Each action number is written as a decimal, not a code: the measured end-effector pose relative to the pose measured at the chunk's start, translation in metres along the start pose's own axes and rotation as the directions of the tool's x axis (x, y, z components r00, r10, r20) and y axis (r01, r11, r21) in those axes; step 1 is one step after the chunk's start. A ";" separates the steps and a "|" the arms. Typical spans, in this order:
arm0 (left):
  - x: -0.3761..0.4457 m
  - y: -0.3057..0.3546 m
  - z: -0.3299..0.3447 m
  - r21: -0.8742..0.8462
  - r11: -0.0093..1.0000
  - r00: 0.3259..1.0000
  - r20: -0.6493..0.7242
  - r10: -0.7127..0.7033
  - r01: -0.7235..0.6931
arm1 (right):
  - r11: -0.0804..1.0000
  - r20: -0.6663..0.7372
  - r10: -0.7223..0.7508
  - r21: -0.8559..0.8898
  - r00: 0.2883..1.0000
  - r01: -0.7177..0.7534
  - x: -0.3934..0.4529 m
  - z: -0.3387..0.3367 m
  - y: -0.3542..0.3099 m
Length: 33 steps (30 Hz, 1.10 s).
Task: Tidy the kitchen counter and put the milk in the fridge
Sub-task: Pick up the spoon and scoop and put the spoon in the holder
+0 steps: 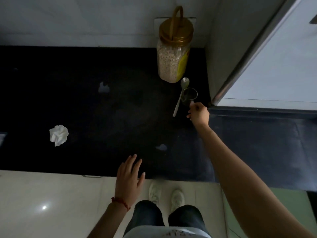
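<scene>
Two hands show: the right hand [199,115] pinches the near rim of a glass [189,97] on the black counter [103,109], a spoon [181,96] just left of it. Beyond stands a gold-lidded grain jar [173,54]. The left hand [129,176] hovers spread at the counter's edge, a crumpled tissue [58,135] far to its left.

On the desk [103,109], the jar [173,54] stands at 1 o'clock against the rear wall. The spoon [180,98] lies just before it, with the glass [189,97] touching its right side. The crumpled tissue [58,135] lies at 9 o'clock.
</scene>
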<state>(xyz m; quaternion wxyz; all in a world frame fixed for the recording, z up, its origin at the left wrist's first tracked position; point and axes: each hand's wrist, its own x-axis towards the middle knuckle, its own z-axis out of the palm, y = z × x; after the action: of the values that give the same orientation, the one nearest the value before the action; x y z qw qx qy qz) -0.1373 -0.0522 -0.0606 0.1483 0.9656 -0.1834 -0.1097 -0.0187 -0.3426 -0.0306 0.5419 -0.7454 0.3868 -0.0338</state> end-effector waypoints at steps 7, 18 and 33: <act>0.068 0.032 -0.026 -0.133 0.983 0.969 -0.230 0.092 -0.125 | 0.995 -0.072 -0.073 0.057 0.995 0.078 -0.059 -0.026 0.028; 0.268 0.130 -0.029 -0.258 0.966 0.998 -0.056 -0.037 0.021 | 0.984 -0.156 0.025 0.178 0.987 0.003 -0.113 -0.054 0.057; 0.260 0.128 0.007 -0.021 0.957 0.945 -0.166 0.283 -0.290 | 0.991 -0.232 0.045 0.132 0.972 -0.014 -0.129 -0.072 0.086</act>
<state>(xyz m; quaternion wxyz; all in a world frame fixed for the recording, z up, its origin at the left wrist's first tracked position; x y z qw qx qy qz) 0.0563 -0.2683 -0.0661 0.1989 0.9307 -0.3066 -0.0126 -0.1891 -0.3302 -0.0254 0.5401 -0.6936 0.4561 -0.1384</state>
